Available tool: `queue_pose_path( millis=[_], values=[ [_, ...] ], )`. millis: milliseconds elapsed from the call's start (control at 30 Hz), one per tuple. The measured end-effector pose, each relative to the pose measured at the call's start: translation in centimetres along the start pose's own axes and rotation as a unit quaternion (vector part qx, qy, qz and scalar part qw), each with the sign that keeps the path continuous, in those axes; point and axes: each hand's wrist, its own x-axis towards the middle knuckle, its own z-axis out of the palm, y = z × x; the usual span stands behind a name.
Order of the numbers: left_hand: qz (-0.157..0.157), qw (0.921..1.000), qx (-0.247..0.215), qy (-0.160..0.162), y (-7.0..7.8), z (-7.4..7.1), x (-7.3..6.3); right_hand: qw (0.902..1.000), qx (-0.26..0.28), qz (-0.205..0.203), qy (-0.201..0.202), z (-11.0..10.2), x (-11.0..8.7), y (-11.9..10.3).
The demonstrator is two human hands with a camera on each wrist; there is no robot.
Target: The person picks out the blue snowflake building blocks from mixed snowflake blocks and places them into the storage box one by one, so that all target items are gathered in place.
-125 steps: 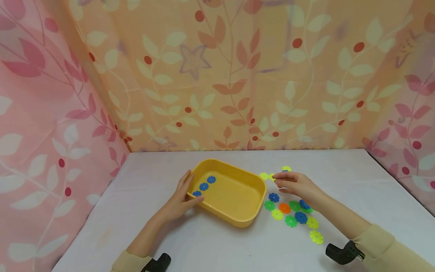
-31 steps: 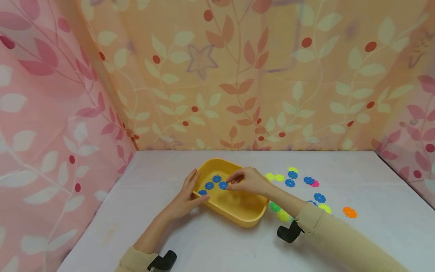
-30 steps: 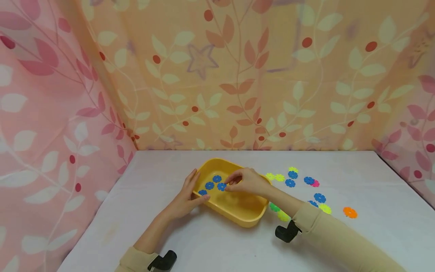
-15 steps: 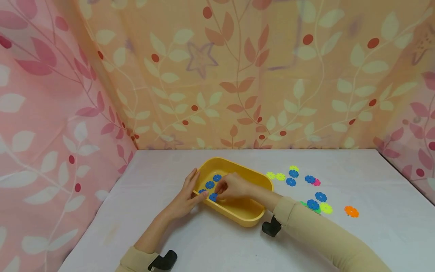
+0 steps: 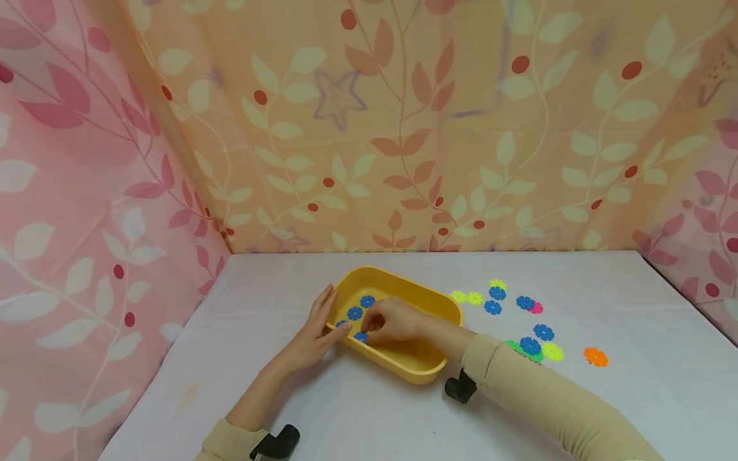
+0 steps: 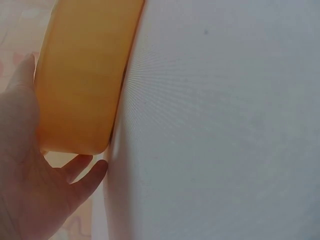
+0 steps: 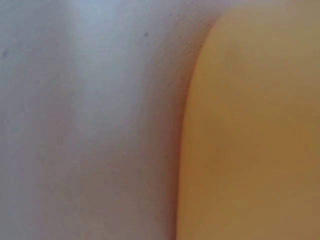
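Floral cloth (image 5: pixel 277 160) was hung behind a white tabletop (image 5: pixel 369 416). Just below frame centre, inside a yellow tray (image 5: pixel 426 304) gripped by the left hand (image 5: pixel 312 334), a blue disc (image 5: pixel 360 337) was pinched by the right hand (image 5: pixel 394 321); it was judged light and stiff, best held by its edge.

Tray (image 5: pixel 419 377): smooth plastic, faint sheen; discs (image 5: pixel 530 346): plastic; backdrop (image 5: pixel 369 198): matt cloth.

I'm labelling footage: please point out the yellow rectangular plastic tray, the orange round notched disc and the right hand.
Yellow rectangular plastic tray (image 5: pixel 412 294), head view: inside of far wall.
Orange round notched disc (image 5: pixel 596 356), head view: upper face.
Right hand (image 5: pixel 394 319), head view: back of hand.
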Motion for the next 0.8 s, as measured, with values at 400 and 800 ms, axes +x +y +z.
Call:
queue_pose_path(
  millis=[400,800],
  values=[
    [0.001,1.0000,0.009,-0.003,0.2,0.1,0.0,0.9935,0.100,0.049,0.024,-1.0,-0.8,0.0],
    [-0.009,0.9999,0.011,0.002,0.3,0.1,-0.1,0.9714,0.196,0.084,0.105,-4.2,-5.5,-1.0]
  ],
)
